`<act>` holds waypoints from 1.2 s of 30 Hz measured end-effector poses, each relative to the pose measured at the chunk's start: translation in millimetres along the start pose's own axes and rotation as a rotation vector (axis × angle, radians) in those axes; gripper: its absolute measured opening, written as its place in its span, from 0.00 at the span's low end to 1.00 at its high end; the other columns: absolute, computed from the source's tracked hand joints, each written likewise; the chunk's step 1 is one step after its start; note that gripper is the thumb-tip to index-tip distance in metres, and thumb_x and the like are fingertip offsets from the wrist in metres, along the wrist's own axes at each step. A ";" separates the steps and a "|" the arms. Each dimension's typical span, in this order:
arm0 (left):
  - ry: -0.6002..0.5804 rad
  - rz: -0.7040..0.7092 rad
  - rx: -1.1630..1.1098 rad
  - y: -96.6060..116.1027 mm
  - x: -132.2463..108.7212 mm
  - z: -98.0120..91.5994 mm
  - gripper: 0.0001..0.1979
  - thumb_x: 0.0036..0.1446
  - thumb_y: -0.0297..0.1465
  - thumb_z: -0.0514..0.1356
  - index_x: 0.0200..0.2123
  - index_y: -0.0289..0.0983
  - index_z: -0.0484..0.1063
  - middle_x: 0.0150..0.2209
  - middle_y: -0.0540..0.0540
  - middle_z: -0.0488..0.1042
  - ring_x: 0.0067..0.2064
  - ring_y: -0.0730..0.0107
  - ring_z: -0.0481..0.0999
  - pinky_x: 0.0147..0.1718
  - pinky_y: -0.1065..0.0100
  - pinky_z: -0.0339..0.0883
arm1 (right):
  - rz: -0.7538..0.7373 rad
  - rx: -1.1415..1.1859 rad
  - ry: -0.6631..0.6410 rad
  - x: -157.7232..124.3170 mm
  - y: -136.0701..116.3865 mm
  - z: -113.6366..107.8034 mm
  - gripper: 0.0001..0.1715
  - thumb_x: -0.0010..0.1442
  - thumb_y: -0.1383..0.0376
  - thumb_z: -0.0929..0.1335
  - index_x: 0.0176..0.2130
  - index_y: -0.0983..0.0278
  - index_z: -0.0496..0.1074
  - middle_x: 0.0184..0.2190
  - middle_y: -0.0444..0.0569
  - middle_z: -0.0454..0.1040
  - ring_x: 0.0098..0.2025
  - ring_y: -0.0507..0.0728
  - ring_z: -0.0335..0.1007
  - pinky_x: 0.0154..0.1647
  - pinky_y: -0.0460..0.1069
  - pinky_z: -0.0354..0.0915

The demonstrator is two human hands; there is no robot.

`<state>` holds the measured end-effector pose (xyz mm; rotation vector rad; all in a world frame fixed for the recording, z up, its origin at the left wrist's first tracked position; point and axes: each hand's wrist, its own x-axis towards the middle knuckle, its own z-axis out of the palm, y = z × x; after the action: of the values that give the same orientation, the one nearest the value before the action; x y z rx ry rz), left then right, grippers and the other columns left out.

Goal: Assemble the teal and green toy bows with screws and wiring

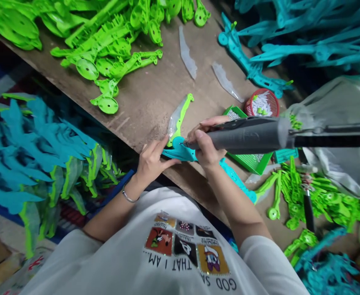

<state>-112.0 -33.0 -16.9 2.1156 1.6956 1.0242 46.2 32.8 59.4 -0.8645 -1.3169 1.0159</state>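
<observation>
Power driver (pixel 250 133) dark grey, its rear shaft black. Part under its tip (pixel 180 154) teal; slim strip beside it (pixel 183 114) lime green, backing a cloudy translucent blade (pixel 174 120). Tabletop (pixel 143 90) dull brown, mottled. Heaped parts at upper left (pixel 106 45) lime; those at upper right (pixel 318 51) teal. Basket (pixel 277 107) red, its pieces (pixel 261 102) white and lime. Tray (pixel 244 163) green. Shirt (pixel 112 254) white, black lettering, print squares (pixel 187 246) orange-red, black, mustard.

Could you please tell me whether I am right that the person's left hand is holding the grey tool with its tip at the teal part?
Not quite: the head view shows the right hand holding the grey tool with its tip at the teal part.
</observation>
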 end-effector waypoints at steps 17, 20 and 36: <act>-0.022 -0.027 -0.048 -8.5 1.6 -8.4 0.34 0.57 0.52 0.66 0.60 0.37 0.74 0.41 0.39 0.77 0.43 0.53 0.79 0.48 0.56 0.73 | 0.106 -0.074 0.007 10.9 0.3 0.1 0.28 0.58 0.37 0.66 0.39 0.58 0.68 0.21 0.38 0.63 0.22 0.52 0.64 0.27 0.51 0.69; 0.010 0.083 -0.001 -5.2 6.8 -16.4 0.31 0.58 0.47 0.67 0.60 0.37 0.73 0.47 0.34 0.76 0.49 0.48 0.78 0.51 0.50 0.72 | 0.038 -0.125 0.208 3.1 -25.6 -39.5 0.26 0.57 0.42 0.71 0.43 0.58 0.69 0.21 0.37 0.65 0.21 0.51 0.64 0.27 0.49 0.68; -0.680 0.660 0.247 129.4 54.3 51.1 0.53 0.55 0.52 0.67 0.73 0.33 0.50 0.58 0.27 0.69 0.57 0.37 0.70 0.54 0.47 0.64 | 0.130 -0.663 0.385 -98.9 -74.6 -272.7 0.32 0.43 0.71 0.73 0.48 0.58 0.67 0.45 0.46 0.75 0.47 0.57 0.72 0.51 0.54 0.68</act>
<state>23.4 -9.1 41.5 2.8160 0.8422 0.1252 327.0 -70.7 72.4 -1.5748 -1.2793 0.4556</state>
